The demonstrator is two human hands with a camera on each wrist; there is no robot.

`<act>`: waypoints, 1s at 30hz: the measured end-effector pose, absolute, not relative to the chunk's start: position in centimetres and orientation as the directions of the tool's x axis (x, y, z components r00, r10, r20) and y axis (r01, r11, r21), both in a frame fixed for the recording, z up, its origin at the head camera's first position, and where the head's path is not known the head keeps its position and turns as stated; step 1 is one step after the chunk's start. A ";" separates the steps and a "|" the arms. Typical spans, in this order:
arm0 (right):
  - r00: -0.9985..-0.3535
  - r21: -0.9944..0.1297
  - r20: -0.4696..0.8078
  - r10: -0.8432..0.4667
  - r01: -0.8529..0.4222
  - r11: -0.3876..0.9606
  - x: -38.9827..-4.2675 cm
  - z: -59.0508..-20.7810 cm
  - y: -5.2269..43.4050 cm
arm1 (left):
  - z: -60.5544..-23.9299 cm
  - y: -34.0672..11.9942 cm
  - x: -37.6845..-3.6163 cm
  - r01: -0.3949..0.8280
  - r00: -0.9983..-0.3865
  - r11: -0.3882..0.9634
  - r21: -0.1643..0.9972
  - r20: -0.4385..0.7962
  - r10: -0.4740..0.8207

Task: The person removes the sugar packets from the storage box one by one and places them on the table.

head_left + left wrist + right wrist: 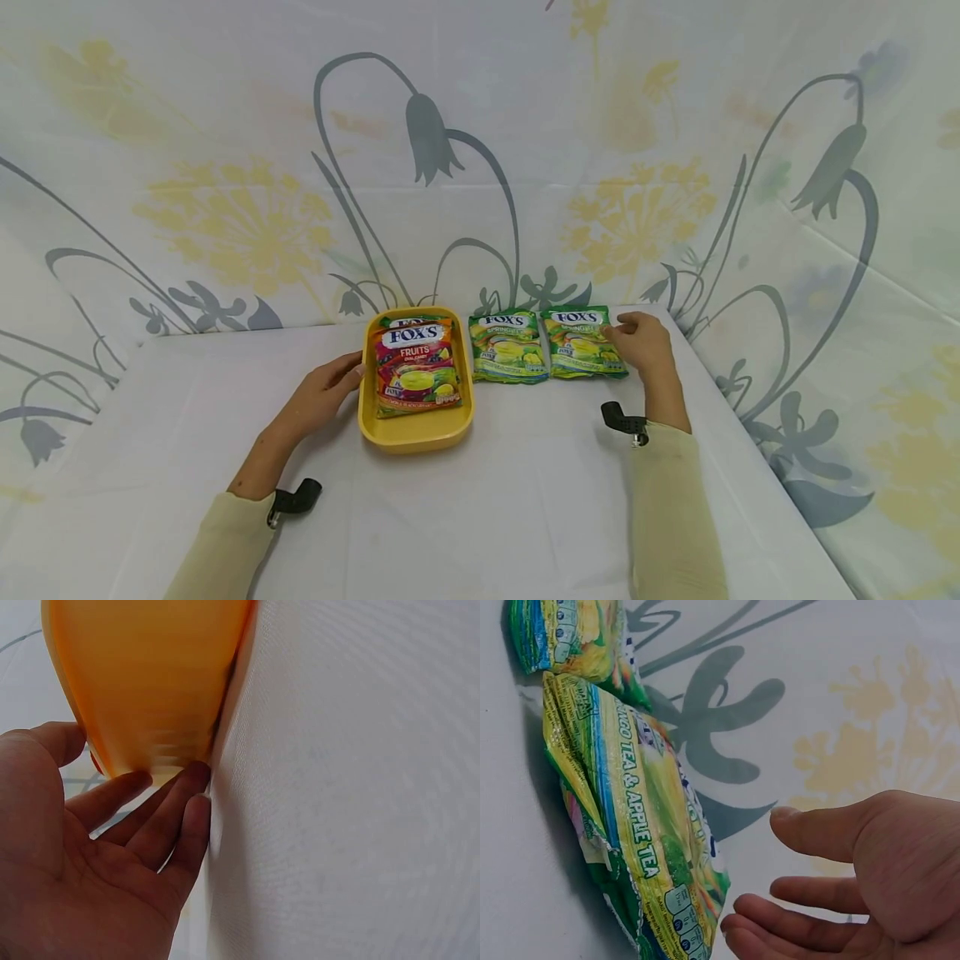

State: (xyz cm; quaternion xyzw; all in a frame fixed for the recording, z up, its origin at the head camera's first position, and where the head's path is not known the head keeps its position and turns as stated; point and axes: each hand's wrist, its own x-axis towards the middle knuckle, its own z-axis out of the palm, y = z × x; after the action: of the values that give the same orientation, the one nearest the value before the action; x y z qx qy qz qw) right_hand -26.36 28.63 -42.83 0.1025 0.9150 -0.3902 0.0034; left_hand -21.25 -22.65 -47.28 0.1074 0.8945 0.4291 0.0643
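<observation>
Left hand (322, 392) sits flat against the left wall of the yellow tray (415, 433), fingers straight and relaxed, gripping nothing — the left wrist view shows the fingertips (196, 774) touching the tray's orange-yellow side down at the white tablecloth (525, 500). The tray stands near the table's far edge, a little left of centre, with a red fruits candy bag (415, 371) lying on top and another bag peeking out beneath it at the far end. Just right of the tray, two green candy bags side by side: the first green bag (507, 347), then the second green bag (582, 342), which lies toward the far right corner. Right hand (643, 342) is at that second bag's right edge, fingers loosely curled and, in the wrist view, open just beside it, not yet closed on it.

Best handling, I'd judge: keep the tray steadied, pinch the bag by its edge, lift it clear of its neighbour.

Count: one tray, two bags in it, two green bags outside.
</observation>
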 end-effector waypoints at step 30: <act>-0.991 -0.793 0.131 -0.036 -0.126 0.596 -25.7 -39.6 21.7 | -47.3 -22.8 -21.3 0.141 -0.967 0.605 0.783 -0.022 0.253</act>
State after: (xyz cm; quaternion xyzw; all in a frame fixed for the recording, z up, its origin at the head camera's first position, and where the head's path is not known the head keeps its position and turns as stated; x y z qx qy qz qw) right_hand -25.68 21.72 -39.65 -0.0455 0.8919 -0.4471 -0.0504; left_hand -21.34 -22.77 -47.31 0.1103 0.8936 0.4302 0.0654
